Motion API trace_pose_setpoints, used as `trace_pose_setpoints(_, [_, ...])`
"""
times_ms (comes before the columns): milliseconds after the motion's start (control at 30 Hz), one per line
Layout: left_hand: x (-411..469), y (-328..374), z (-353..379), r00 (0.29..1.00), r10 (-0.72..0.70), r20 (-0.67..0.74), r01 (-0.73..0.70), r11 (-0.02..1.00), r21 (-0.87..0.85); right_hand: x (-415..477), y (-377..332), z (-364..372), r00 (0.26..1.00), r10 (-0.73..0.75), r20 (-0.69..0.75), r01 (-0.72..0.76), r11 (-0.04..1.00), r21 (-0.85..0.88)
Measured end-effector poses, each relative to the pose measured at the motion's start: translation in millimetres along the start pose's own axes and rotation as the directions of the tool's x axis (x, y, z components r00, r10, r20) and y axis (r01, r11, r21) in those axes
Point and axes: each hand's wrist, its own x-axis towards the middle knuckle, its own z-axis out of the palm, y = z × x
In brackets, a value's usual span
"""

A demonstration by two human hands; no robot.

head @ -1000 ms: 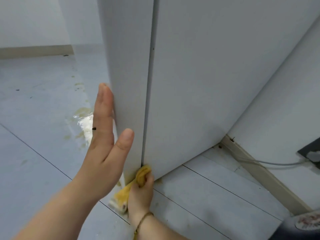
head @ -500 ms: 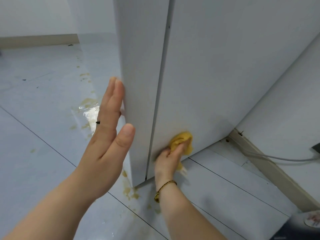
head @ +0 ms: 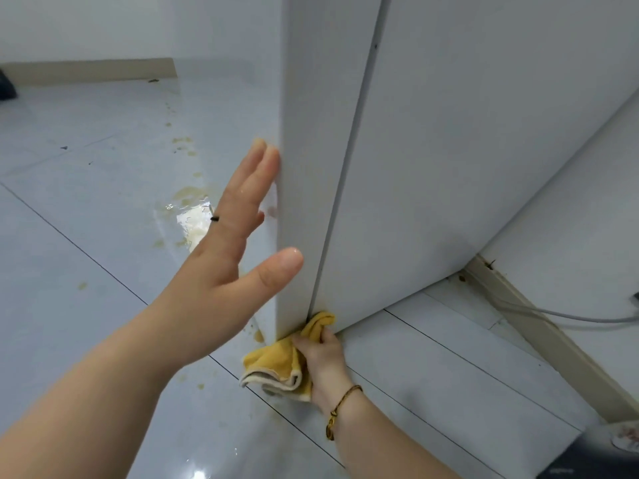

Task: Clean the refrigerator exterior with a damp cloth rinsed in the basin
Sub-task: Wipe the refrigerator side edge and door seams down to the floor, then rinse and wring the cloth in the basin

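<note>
Down low, at about 6 o'clock in the view, the right hand (head: 323, 356) grips a yellow cloth (head: 276, 363) with its fingers curled round it. The top of the cloth is pushed against the bottom corner of the white refrigerator (head: 466, 150), right where the thin dark gap beside the door comes down. The rest of the cloth hangs in a bunch by the tiled floor (head: 86, 271), and I cannot tell if it touches. A thin woven bracelet (head: 340, 407) sits on that wrist. The left hand (head: 228, 257) is near the middle, at 11 o'clock from the cloth. It holds nothing. Its fingers are straight and lie flat against the left face of the refrigerator, with the thumb sticking out toward 3 o'clock. One finger has a small black ring (head: 215, 218). At 9 o'clock from the left hand a shiny wet puddle (head: 192, 219) lies on the floor, and little brown spots (head: 182, 140) trail away toward 12 o'clock. Over at 4 o'clock a grey cord (head: 567, 318) runs by the tan baseboard (head: 539, 335) under the white wall (head: 587, 202).
</note>
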Motion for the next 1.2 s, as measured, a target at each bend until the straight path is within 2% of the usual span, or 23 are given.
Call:
trace_pose_setpoints(100, [-1.7,5.1,-8.5,0.997,-0.072,0.003,0.072,0.997,-0.02,-33.1,-27.6,-6.5,0.99,-0.138,0.023,0.139,0.988,-0.064])
trace_pose_setpoints(167, [-5.3,18.9,-16.8,0.98,-0.2,0.005,0.2,0.977,-0.073,-67.7,-62.0,-10.8,0.98,-0.193,0.046,0.195,0.98,-0.035])
trace_pose_setpoints(233, [-7.5,35.5,-25.5,0.931,-0.365,-0.031,0.36,0.928,-0.097,-111.3,-101.8,-13.4,0.974,-0.193,0.116,0.194,0.981,0.002])
trace_pose_setpoints(333, [11.0,70.9,-52.8,0.834,-0.547,-0.069,0.535,0.833,-0.14,-183.7,-159.5,-2.2,0.946,-0.168,0.276,0.207,0.971,-0.121])
trace_pose_setpoints(433, [36.4,121.6,-92.4,0.744,-0.665,0.071,0.665,0.724,-0.186,-243.7,-205.4,24.4,0.911,-0.136,0.389,0.237,0.945,-0.225])
trace_pose_setpoints(533, [56.2,175.2,-133.4,0.639,-0.72,0.271,0.769,0.582,-0.264,-291.6,-252.0,63.6,0.865,-0.127,0.485,0.221,0.965,-0.141])
trace_pose_setpoints(600, [71.1,219.6,-171.8,0.599,-0.749,0.284,0.798,0.526,-0.296,-327.5,-292.9,94.3,0.85,-0.111,0.516,0.212,0.967,-0.143])
trace_pose_setpoints(700, [94.1,282.0,-224.0,0.629,-0.762,0.158,0.759,0.557,-0.338,-379.3,-347.1,131.7,0.814,-0.097,0.572,0.245,0.951,-0.187])
trace_pose_setpoints(767, [107.3,317.6,-255.3,0.646,-0.762,0.046,0.73,0.598,-0.33,-406.5,-375.8,152.4,0.822,-0.11,0.559,0.279,0.933,-0.228])
trace_pose_setpoints(900, [132.5,393.1,-329.7,0.682,-0.724,-0.101,0.687,0.682,-0.252,-468.5,-434.9,205.8,0.795,-0.185,0.578,0.385,0.89,-0.245])
trace_pose_setpoints(1033, [137.2,439.7,-388.1,0.709,-0.655,-0.262,0.652,0.75,-0.11,-510.4,-459.4,252.4,0.727,-0.234,0.645,0.469,0.856,-0.218])
trace_pose_setpoints(1200, [120.3,466.6,-439.6,0.717,-0.585,-0.38,0.641,0.767,0.026,-536.4,-458.9,300.8,0.682,-0.245,0.689,0.502,0.842,-0.198])
